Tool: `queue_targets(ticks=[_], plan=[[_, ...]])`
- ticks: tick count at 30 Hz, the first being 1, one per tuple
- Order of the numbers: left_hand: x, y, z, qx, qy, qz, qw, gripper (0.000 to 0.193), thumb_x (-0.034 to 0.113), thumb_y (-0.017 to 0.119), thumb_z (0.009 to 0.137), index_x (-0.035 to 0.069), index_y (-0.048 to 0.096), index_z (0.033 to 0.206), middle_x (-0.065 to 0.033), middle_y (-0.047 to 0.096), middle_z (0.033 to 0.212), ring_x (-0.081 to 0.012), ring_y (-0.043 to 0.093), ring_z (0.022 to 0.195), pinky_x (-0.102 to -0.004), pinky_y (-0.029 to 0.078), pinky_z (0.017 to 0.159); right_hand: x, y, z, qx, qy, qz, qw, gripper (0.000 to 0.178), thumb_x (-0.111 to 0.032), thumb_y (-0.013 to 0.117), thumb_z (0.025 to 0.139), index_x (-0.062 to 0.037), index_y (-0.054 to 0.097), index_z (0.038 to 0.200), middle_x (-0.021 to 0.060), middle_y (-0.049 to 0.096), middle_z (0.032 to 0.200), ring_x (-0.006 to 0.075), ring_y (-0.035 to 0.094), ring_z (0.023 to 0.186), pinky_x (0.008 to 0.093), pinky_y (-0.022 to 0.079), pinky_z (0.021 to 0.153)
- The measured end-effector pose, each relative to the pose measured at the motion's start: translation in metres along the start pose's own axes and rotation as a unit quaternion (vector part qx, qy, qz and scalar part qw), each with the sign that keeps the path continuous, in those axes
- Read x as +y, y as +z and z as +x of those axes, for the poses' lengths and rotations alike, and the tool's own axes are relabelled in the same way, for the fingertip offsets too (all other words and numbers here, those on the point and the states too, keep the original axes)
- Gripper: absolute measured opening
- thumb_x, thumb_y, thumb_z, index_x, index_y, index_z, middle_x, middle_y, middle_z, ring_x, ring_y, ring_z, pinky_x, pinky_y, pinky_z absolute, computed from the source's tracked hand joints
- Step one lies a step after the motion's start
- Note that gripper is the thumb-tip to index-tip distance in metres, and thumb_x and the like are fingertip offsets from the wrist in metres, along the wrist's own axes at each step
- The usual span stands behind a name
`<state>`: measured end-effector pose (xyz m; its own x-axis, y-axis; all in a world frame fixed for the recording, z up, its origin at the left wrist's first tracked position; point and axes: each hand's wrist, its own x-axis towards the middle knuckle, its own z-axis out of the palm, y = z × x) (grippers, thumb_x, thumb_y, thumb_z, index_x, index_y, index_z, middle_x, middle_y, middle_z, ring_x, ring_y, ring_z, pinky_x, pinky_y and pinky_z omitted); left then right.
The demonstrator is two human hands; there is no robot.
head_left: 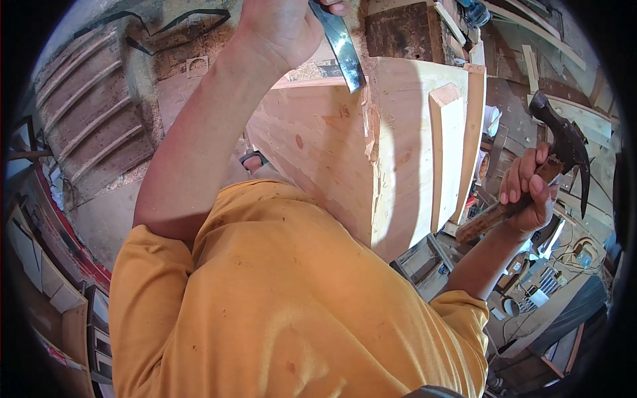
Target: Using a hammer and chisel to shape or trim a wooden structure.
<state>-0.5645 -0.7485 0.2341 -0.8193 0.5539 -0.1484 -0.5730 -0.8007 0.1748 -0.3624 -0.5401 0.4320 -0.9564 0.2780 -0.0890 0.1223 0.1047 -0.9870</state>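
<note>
At the top edge my left hand (pixel 282 30) grips a chisel (pixel 344 56) with a flat, shiny blade; its upper end is out of the picture. The blade tip is at the top of the splintered corner edge of a pale wooden box-like piece (pixel 325 142); whether it touches I cannot tell. To the right, my right hand (pixel 531 189) is wrapped round the wooden handle of a claw hammer (pixel 563 132). The hammer's dark head is raised, apart from the chisel. A short wooden strip (pixel 447 152) stands against the piece's right face.
On the left lies a brown panel with pale slats (pixel 96 103), near a black strap (pixel 192 13) and scattered shavings. Loose boards (pixel 537 26) lie at the upper right. Small tools and cables (pixel 541 288) clutter the lower right. A sandalled foot (pixel 252 161) shows beside the wooden piece.
</note>
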Motion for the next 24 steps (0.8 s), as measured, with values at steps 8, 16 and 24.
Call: queue_targets(ticks=[8,16,24], plan=[[0.001,0.001,-0.004,0.006,0.004,-0.014,1.0,0.027,0.036,0.043,0.103,0.012,0.054,0.096,-0.0019,0.05,0.069,-0.0137,0.045,0.06,-0.029,0.041,0.058,-0.001,0.008,0.0,-0.006,0.014,-0.003,1.0,0.037,-0.009,0.064,0.082,0.001,0.039,0.108,0.0046,0.042,0.067,0.0119,0.045,0.05,0.0239,0.045,0.042],[-0.009,0.006,-0.001,0.0,0.045,0.006,0.999,0.026,0.034,0.044,0.103,0.012,0.051,0.092,-0.0002,0.046,0.067,-0.0124,0.043,0.058,-0.0285,0.039,0.055,-0.004,0.013,0.006,-0.002,0.015,-0.035,0.999,0.04,-0.01,0.065,0.081,0.0014,0.04,0.109,0.0038,0.041,0.067,0.0115,0.044,0.049,0.0239,0.044,0.042],[-0.029,0.019,0.022,0.059,0.078,0.12,0.988,0.021,0.025,0.044,0.1,0.011,0.05,0.085,0.0029,0.044,0.061,-0.0097,0.04,0.048,-0.0255,0.034,0.045,-0.052,0.032,0.088,-0.031,-0.082,-0.464,0.881,0.032,-0.027,0.061,0.084,0.0009,0.056,0.1,0.0041,0.051,0.066,0.0097,0.047,0.053,0.0231,0.039,0.051]])
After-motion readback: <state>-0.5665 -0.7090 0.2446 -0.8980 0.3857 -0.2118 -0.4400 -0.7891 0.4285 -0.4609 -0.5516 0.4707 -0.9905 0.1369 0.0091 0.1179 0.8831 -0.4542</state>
